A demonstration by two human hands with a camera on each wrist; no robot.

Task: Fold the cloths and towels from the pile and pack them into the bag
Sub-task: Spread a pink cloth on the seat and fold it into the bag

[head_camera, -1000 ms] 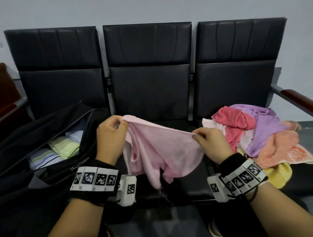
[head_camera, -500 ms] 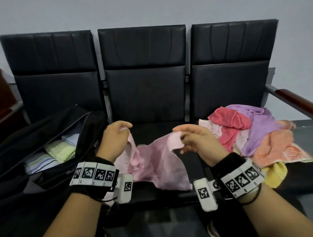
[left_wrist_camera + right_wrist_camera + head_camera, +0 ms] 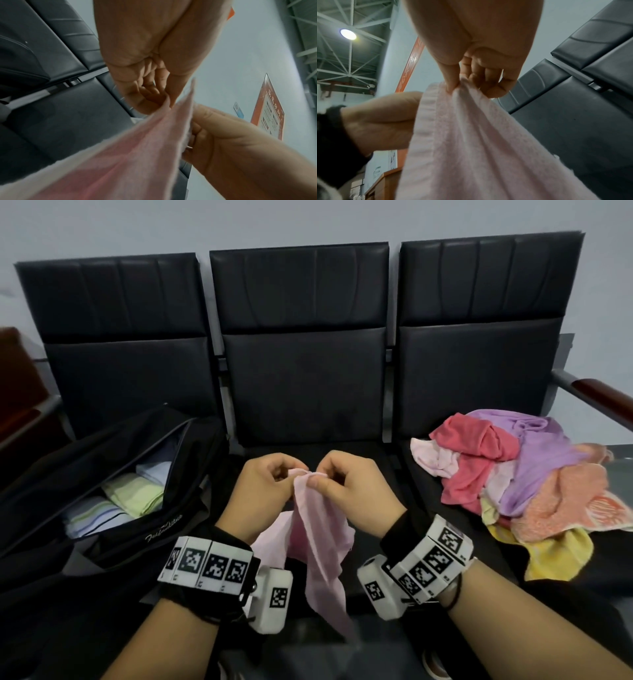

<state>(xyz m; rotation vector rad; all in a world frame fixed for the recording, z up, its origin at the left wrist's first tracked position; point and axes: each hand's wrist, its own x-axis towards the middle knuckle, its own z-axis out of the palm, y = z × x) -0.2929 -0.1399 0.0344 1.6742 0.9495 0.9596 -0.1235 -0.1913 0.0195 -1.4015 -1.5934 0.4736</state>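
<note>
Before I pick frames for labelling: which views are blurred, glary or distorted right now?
Head view: mostly sharp, wide-angle bowing of the chairs, slight blur on the pink cloth hanging from both hands. Left wrist view: cloth soft and smeared close to the lens, left hand fills the top. Right wrist view: right hand fairly sharp, ceiling lamp glares, edges bend strongly.

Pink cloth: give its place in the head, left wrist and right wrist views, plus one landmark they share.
Head: pink cloth hangs at centre, pinched at its top by the left hand and right hand.
Left wrist: lower left to centre.
Right wrist: centre to bottom.
Shared landmark: the black chairs.
</note>
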